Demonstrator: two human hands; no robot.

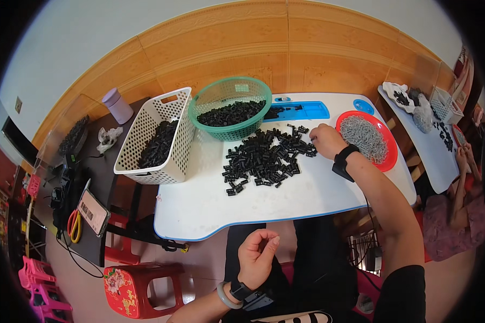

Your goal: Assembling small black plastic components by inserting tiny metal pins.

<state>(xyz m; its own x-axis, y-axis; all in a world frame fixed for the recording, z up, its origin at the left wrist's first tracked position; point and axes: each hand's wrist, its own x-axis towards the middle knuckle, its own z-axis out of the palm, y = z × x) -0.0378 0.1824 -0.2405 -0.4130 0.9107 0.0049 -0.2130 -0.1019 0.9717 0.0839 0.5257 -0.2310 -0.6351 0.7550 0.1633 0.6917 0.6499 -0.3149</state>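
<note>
A: Your right hand (327, 141) is at the right edge of the pile of black pieces (261, 159), fingers bent together; I cannot tell whether you grasp 1.

B: Your left hand (257, 259) is half curled, just short of the near edge of the white table (199, 207), thumb close to index finger. I cannot tell if anything sits between those 2 digits.

A: Your black pieces lie loose mid-table, with more in the green basket (229, 131) and the white basket (180, 153).

B: Beside your right hand, a red plate (392, 156) holds small grey pieces (364, 139). Behind the pile lies a blue tray (313, 111).
</note>
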